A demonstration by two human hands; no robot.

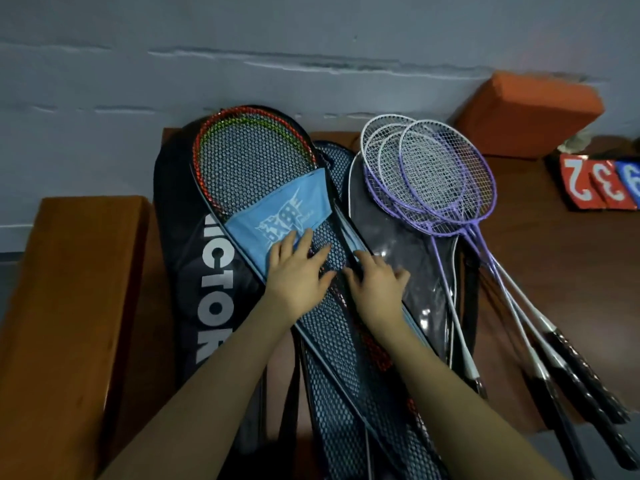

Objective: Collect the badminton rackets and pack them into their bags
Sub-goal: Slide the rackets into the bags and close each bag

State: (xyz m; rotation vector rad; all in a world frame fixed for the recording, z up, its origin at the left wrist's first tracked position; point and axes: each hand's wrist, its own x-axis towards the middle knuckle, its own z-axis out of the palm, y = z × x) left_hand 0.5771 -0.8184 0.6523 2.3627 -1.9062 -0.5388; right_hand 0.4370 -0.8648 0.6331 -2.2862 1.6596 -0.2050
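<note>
There is one view only, from the person's head, looking forward and steeply down over both forearms. It sits close above the brown bench (519, 216), with the left hand (298, 268) and right hand (375, 282) near the middle. The bench's far edge meets the grey wall (311, 46) across the top; wide-angle bending curves the edges.

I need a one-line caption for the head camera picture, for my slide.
Both hands, left and right, rest on a mesh racket cover atop a black bag, purple rackets beside it.
</note>
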